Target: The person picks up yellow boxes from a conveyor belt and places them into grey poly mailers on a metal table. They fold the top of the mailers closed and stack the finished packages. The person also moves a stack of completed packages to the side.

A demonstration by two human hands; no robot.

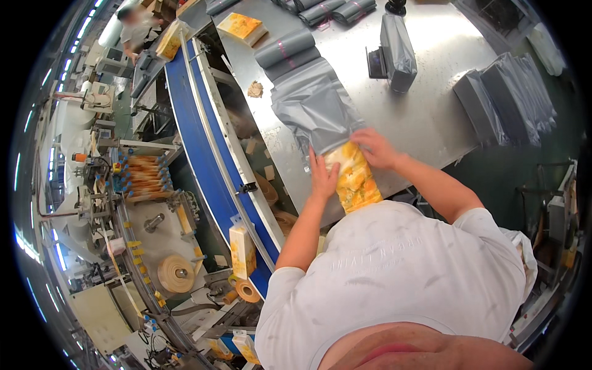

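Observation:
A yellow-and-white printed package [354, 179] lies in front of me at the table's near edge. Its far end is inside the mouth of a grey plastic bag [314, 108], which is creased and spread flat on the metal table. My left hand [322, 177] grips the package's left side, thumb on top, fingertips at the bag's edge. At the right corner of the bag's mouth, my right hand [376, 149] is closed on the plastic. The fingers' undersides are hidden.
Rolled grey bags [287, 49] lie beyond the open bag on the metal table [425, 123]. Filled grey bags [509, 92] stand at the right, another grey bag [399, 52] farther back. Left of the table runs a blue conveyor [197, 135] carrying a yellow-and-white package [242, 250]. A person [137, 31] stands far left.

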